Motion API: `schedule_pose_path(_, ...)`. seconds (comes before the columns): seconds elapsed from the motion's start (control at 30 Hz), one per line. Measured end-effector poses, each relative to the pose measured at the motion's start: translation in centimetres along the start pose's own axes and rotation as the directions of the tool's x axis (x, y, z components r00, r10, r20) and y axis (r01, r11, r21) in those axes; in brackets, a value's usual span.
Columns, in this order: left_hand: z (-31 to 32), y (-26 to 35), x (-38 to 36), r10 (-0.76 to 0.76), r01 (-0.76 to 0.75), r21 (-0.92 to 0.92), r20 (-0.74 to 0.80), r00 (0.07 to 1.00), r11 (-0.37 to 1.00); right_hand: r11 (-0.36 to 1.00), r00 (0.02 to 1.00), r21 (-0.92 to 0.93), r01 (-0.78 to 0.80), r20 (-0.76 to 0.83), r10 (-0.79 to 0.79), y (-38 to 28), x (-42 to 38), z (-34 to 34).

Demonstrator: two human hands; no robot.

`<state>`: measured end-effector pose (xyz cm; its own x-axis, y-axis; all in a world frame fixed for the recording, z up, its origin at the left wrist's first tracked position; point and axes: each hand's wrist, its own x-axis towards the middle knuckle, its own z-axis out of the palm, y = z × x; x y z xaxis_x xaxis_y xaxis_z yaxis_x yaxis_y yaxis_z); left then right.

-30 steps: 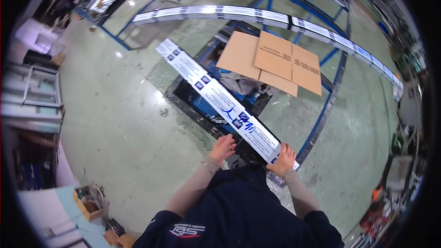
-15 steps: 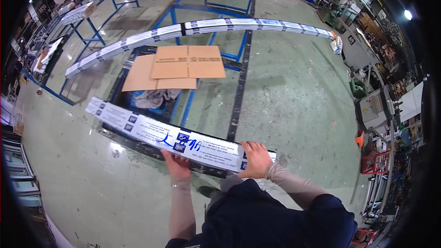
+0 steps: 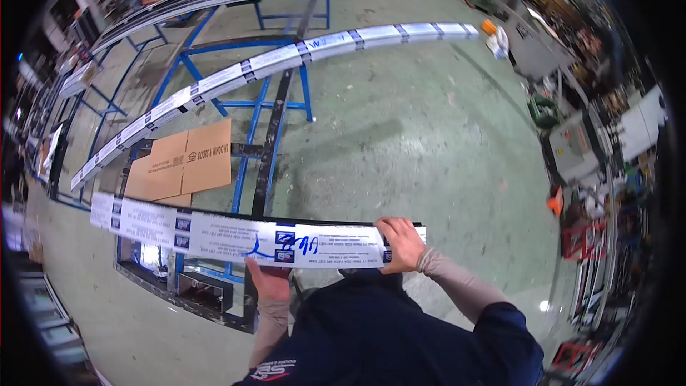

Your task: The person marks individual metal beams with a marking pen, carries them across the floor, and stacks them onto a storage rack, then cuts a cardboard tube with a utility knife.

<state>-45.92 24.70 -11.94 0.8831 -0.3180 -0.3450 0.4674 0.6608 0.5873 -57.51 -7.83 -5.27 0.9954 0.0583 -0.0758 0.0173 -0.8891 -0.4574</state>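
Observation:
Both my hands hold a long straight profile (image 3: 221,237) in white printed protective film, with dark logo squares and blue handwriting. It runs across in front of my body. My left hand (image 3: 269,282) grips the near lower edge around the middle, its fingers partly hidden underneath. Toward the right end, my right hand (image 3: 401,244) wraps over the top with the thumb at the near side. Beneath and beyond the profile is a blue and black metal frame stand (image 3: 275,121).
Flattened cardboard (image 3: 182,161) lies on the stand. A longer film-wrapped profile (image 3: 214,86) spans the stand beyond it. More profiles (image 3: 207,0) rest on racks at the back left. A grey machine cabinet (image 3: 575,146) and red crates (image 3: 582,239) stand along the right.
The profile in my hands has swung to lie more level across my view, and its left part has shifted off the stand's near bar. My view has turned; both hands keep their hold.

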Motion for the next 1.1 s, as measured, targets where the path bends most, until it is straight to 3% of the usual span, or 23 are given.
schedule_pose_path(0.13, 9.0, -2.3, 6.0, -0.035, 0.033, 0.061, 0.025, 0.999, 0.998, 1.000, 0.998, -0.011, 0.021, -0.055, -0.021, 7.5, 3.4, -6.5)
schedule_pose_path(0.4, 15.4, -3.3, 22.9, 0.009, -0.003, 0.080, -0.073, 0.997, 0.997, 0.987, 0.978, -0.094, 0.127, -0.154, -0.140, 17.3, 18.4, -10.0)
schedule_pose_path(0.5, 17.2, -2.4, 30.0, 0.102, -0.116, -0.105, -0.136, 0.985, 0.988, 0.978, 0.975, -0.135, 0.156, -0.139, -0.175, 19.9, 26.2, -10.6)
schedule_pose_path(0.63, 15.6, -0.2, 43.1, 0.083, -0.101, -0.126, -0.144, 0.986, 0.987, 0.967, 0.984, -0.197, 0.163, -0.037, -0.174, 22.6, 40.2, -12.3)
schedule_pose_path(0.67, 16.2, 0.9, 45.9, 0.140, -0.169, -0.156, -0.185, 0.973, 0.973, 0.956, 0.977, -0.220, 0.195, -0.042, -0.209, 23.1, 43.5, -12.5)
schedule_pose_path(0.73, 16.0, 3.0, 50.5, 0.121, -0.166, -0.170, -0.247, 0.961, 0.971, 0.950, 0.977, -0.233, 0.208, 0.010, -0.211, 22.6, 50.1, -13.7)
schedule_pose_path(0.9, 16.1, 9.2, 59.0, 0.087, -0.141, -0.118, -0.381, 0.921, 0.983, 0.941, 0.966, -0.227, 0.250, 0.128, -0.225, 21.4, 63.2, -15.1)
schedule_pose_path(1.1, 14.3, 11.6, 64.0, 0.035, -0.113, -0.142, -0.463, 0.886, 0.983, 0.914, 0.938, -0.231, 0.335, 0.176, -0.299, 21.8, 70.7, -13.9)
